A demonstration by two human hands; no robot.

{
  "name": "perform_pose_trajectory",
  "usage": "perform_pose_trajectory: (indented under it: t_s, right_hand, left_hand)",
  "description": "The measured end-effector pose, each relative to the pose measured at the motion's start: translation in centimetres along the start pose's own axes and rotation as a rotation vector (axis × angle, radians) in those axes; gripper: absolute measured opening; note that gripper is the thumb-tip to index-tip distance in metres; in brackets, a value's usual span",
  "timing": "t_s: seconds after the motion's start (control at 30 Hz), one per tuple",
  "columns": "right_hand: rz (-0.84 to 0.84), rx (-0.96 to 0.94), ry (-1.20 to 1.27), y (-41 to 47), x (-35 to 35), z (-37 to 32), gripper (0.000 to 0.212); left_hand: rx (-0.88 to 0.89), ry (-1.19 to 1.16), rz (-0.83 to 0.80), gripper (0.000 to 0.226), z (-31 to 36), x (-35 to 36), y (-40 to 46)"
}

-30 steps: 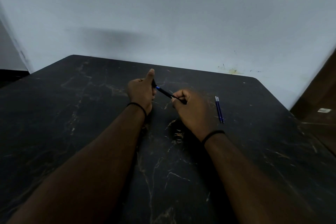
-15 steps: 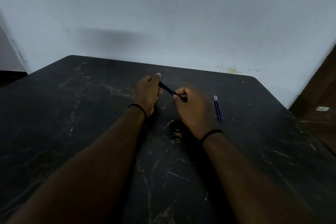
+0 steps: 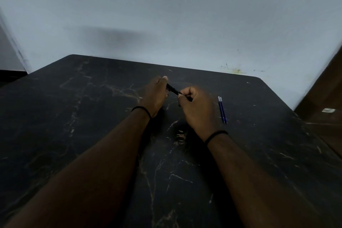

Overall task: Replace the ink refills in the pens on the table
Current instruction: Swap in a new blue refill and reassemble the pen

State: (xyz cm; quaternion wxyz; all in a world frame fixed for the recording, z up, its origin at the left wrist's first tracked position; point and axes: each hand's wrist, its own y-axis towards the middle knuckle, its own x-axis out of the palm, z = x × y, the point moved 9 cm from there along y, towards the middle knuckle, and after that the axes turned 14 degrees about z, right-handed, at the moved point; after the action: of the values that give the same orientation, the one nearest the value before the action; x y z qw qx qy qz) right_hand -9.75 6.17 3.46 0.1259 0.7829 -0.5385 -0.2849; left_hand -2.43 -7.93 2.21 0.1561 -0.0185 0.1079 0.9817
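A black pen spans the short gap between my two hands above the middle of the black marble table. My left hand grips its far end with curled fingers. My right hand grips the near end, fingers curled round it. Most of the pen is hidden inside both fists. Two blue ink refills lie side by side on the table just right of my right hand.
A pale wall rises right behind the table's far edge. A brown wooden surface with a small white object stands beyond the table's right edge.
The blue refill stretch seen between my hands has disappeared as the pen parts came together. Both hands have closed in on each other, and my left thumb has come down.
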Motion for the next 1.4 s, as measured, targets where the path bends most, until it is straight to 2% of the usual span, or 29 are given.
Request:
perform_pose_trajectory:
  t_s: [0.2, 0.4, 0.53, 0.63, 0.67, 0.77, 0.87, 1.0, 1.17, 1.4]
  right_hand:
    - [0.013, -0.015, -0.015, -0.1, 0.2, -0.1, 0.010]
    - [-0.001, -0.017, -0.069, -0.4, 0.2, 0.0, 0.009]
    - [0.011, -0.020, -0.098, -0.3, 0.3, 0.0, 0.008]
    - [0.027, -0.102, -0.178, 0.2, 0.0, -0.3, 0.013]
    - [0.040, -0.129, -0.207, 0.3, -0.2, -0.4, 0.015]
    - [0.067, -0.139, -0.227, 0.6, -0.6, -0.4, 0.018]
    - [0.169, -0.115, -0.201, 0.9, -2.0, -0.2, 0.020]
    - [0.293, 0.054, -0.234, 1.8, -4.4, 2.0, 0.025]
    - [0.181, 0.142, -0.392, 2.2, -4.3, 4.2, 0.034]
    - [0.037, 0.116, -0.586, 2.1, -3.2, 4.5, 0.029]
  left_hand:
    - [-0.026, -0.011, -0.028, 0.031, -0.1, 0.3, 0.1]
    - [0.021, -0.009, -0.088, 0.031, 0.0, 0.7, -0.3]
    - [0.050, -0.063, -0.057, 0.033, 0.2, 0.4, -0.3]
    - [0.114, -0.092, -0.040, 0.035, 1.0, 0.6, -0.7]
    - [0.121, -0.097, -0.055, 0.037, 1.1, 0.8, -1.0]
    - [0.080, -0.078, -0.115, 0.075, 0.9, 1.4, -1.5]
    - [0.171, -0.053, -0.084, 0.056, 1.4, 1.2, -1.4]
    - [0.279, 0.220, 0.004, 0.044, 0.4, 1.0, -0.3]
    - [0.312, 0.351, 0.007, 0.025, 0.1, 1.3, -0.2]
    - [0.351, 0.422, 0.027, 0.022, 0.5, 1.3, -0.5]
